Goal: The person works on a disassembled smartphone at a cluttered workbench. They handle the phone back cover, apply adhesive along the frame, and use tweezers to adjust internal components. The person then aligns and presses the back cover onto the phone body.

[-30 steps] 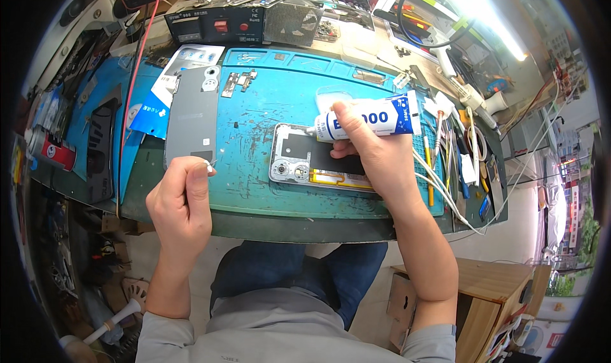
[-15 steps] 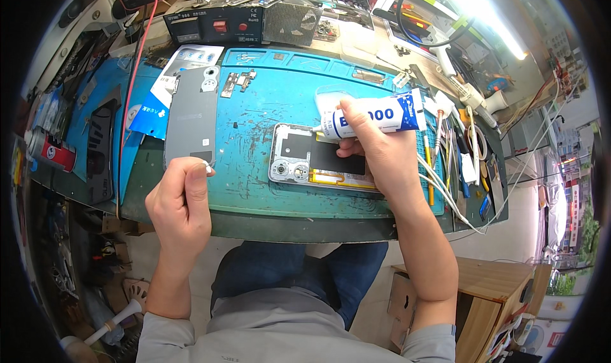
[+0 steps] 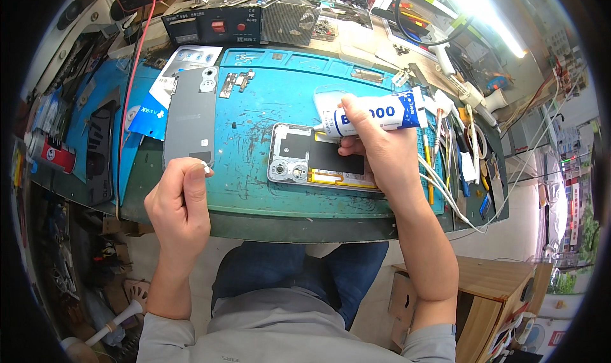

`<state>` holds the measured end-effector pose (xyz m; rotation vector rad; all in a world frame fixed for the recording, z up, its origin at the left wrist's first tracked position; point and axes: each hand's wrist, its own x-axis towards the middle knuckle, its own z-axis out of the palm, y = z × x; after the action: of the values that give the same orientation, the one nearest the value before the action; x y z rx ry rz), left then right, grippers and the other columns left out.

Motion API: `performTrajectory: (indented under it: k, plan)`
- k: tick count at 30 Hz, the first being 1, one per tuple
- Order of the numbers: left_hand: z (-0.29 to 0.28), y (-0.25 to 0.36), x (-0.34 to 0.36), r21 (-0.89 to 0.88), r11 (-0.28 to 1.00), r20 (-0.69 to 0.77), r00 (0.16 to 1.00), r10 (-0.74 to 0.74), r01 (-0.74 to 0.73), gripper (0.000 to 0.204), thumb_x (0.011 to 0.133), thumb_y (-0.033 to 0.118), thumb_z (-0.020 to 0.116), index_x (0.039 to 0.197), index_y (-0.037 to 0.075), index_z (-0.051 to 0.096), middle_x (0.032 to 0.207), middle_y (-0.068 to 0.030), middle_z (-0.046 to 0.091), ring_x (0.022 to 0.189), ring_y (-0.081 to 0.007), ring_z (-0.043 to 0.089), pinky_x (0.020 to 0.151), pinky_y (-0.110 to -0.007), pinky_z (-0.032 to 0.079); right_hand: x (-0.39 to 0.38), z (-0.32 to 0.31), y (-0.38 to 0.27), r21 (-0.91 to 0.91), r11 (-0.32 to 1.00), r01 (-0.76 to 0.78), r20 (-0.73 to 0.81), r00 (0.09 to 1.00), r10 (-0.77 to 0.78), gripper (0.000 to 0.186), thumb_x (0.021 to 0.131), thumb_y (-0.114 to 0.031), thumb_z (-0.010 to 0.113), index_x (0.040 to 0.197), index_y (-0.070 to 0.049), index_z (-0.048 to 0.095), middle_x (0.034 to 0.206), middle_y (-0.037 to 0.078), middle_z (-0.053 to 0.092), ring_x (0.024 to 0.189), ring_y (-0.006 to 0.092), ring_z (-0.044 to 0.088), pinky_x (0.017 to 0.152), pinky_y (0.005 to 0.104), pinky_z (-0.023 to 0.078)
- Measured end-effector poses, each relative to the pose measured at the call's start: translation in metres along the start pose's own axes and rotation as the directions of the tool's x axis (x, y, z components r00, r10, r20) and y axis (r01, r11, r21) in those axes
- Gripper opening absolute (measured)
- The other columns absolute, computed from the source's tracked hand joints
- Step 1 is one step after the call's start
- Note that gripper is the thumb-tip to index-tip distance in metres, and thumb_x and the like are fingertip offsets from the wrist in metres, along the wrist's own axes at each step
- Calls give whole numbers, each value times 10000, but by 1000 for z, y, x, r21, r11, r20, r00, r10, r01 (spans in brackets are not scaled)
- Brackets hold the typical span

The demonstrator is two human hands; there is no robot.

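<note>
My right hand [image 3: 382,153] grips a white and blue glue tube [image 3: 382,111], thumb on top. The tube lies nearly level, its narrow nozzle pointing left above an opened phone [image 3: 289,153]. The phone's camera rings, black inner sheet and yellow-edged battery area show; my right fingers cover part of it. My left hand [image 3: 181,197] is closed, pinching a small white cap [image 3: 207,169] between thumb and forefinger. Just beyond that hand lies a grey phone back cover [image 3: 191,118] with a camera cutout at its far end.
A blue work mat [image 3: 248,185] carries small phone parts [image 3: 237,83] near its far left. Tweezers, brushes and screwdrivers [image 3: 461,153] crowd the right side. A black powered box [image 3: 216,27] stands at the back; a spray can [image 3: 54,154] is at far left.
The glue tube has turned slightly in my right hand, its nozzle staying over the phone. My left hand is almost unmoved.
</note>
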<state>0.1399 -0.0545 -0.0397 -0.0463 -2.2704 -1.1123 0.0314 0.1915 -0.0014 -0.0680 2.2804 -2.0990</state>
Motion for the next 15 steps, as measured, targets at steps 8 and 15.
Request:
performTrajectory:
  k: [8,15]
  plan:
    - [-3,1,0,-12,999,8,999,-34,34,232,1042,162,535,886,2,600,717,-42,615,548,-72,442,505,-246,347,1,0,-1,-18,1000,-13,-30,999,12,266,906,-225,755,959,33,721,792,81,711,554,93,635,519,236,553]
    - [-3,3,0,-1,999,13,999,-44,44,236,1044,163,531,883,4,596,714,-41,610,548,-73,441,506,-246,345,2,-1,0,-12,1000,-3,-45,999,2,282,902,-243,758,953,32,722,787,73,709,547,86,626,512,233,548]
